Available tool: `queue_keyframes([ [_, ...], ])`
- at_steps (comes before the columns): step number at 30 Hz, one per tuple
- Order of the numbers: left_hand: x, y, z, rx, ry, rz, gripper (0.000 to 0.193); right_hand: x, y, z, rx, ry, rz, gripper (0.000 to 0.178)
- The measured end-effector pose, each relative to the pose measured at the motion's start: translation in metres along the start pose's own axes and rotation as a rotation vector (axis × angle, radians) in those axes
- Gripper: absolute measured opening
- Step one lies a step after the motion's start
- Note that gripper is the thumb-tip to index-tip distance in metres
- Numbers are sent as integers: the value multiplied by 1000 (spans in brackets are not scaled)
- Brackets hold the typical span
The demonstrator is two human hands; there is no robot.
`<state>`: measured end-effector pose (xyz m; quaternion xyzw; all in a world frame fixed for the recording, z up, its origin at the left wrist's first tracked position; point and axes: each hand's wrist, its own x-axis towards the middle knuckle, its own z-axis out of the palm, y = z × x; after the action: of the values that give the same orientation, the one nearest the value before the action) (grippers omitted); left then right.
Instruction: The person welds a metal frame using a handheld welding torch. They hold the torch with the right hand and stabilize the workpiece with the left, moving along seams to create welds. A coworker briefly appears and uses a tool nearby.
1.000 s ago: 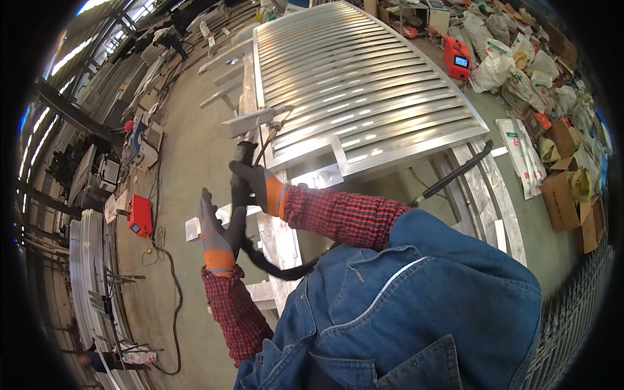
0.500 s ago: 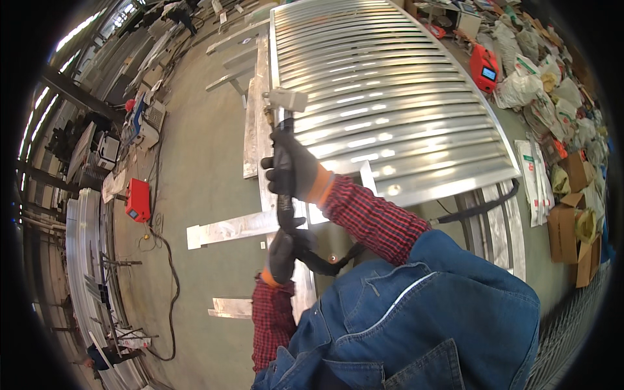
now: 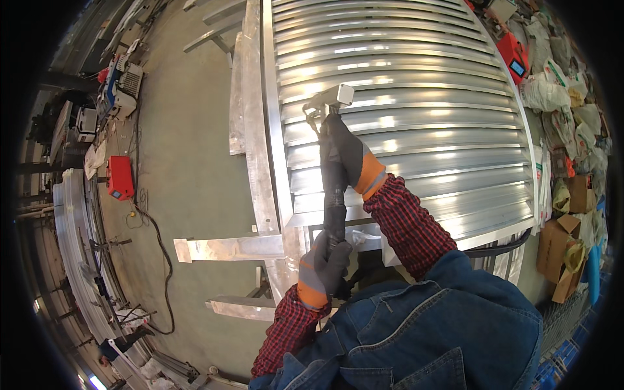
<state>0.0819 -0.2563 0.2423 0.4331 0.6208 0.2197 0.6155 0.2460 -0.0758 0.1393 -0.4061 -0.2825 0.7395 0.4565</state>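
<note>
A welding gun [image 3: 334, 185] with a boxy silver head and a long black-wrapped handle is in both my hands. My right hand [image 3: 350, 155], in a black and orange glove, is closed round the upper handle just under the head. Lower down, my left hand [image 3: 325, 265] wraps the handle in a matching glove. The gun's head is over the left part of a large slatted metal panel [image 3: 406, 125]; whether it touches the slats I cannot tell. A dark cable [image 3: 500, 246] runs past the panel's near right corner.
Flat metal bars [image 3: 227, 248] lie under and beside the panel on the left. A red box [image 3: 119, 177] with a small screen stands on the floor, and another red box [image 3: 513, 57] is at the right. Sacks [image 3: 543, 91] and cardboard boxes [image 3: 558, 250] are piled there. A person [image 3: 117, 348] is at lower left.
The welding gun has moved right, from the panel's left edge to over the slats, with both hands still on it. My view has shifted nearer to the panel.
</note>
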Motion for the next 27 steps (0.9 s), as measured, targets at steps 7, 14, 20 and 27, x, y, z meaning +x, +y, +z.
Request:
queue_keyframes([
  [7, 25, 17, 1, 204, 5, 117, 29, 46, -1, -10, 48, 137, 115, 40],
  [14, 57, 3, -1, 377, 146, 269, 24, 99, 30, -23, 418, -8, -67, 34],
  [20, 74, 4, 2, 268, 232, 149, 33, 117, 28, -29, 617, 17, 118, 33],
  [27, 83, 2, -4, 220, 202, 73, 43, 127, 29, -21, 615, 89, 162, 39],
])
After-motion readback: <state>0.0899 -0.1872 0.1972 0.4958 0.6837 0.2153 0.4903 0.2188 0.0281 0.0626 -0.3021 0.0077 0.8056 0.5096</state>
